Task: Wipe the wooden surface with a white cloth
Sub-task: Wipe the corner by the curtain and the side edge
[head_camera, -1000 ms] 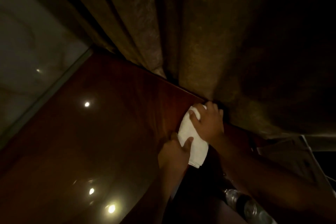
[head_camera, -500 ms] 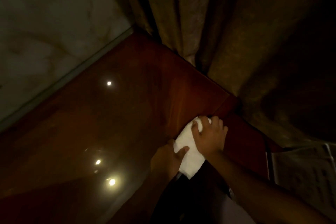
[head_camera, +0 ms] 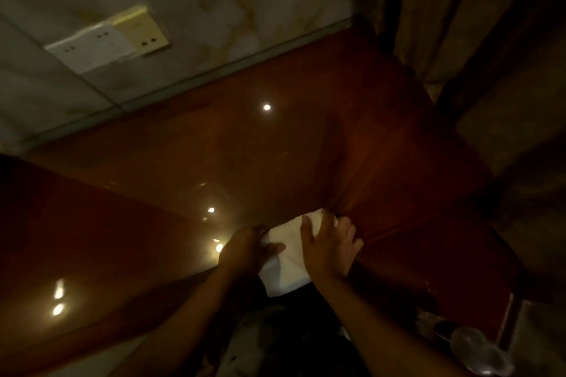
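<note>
Head: curtain (head_camera: 459,24), maybe bottle (head_camera: 477,352), beside surface (head_camera: 275,156)

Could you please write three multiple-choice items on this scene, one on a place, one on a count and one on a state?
1. Where is the white cloth?
A) at the near edge of the wooden surface
B) in the middle of it
C) at its far edge

2. How many hands touch the cloth?
A) none
B) one
C) two

3. How is the right hand?
A) clenched in the air
B) spread flat on the cloth
C) hanging idle away from it

Key:
1 A, the cloth's lower end hangs past the near edge.
2 C, the left hand holds its left side with the thumb over it, and the right hand lies on top.
3 B, its fingers lie spread across the cloth.
</note>
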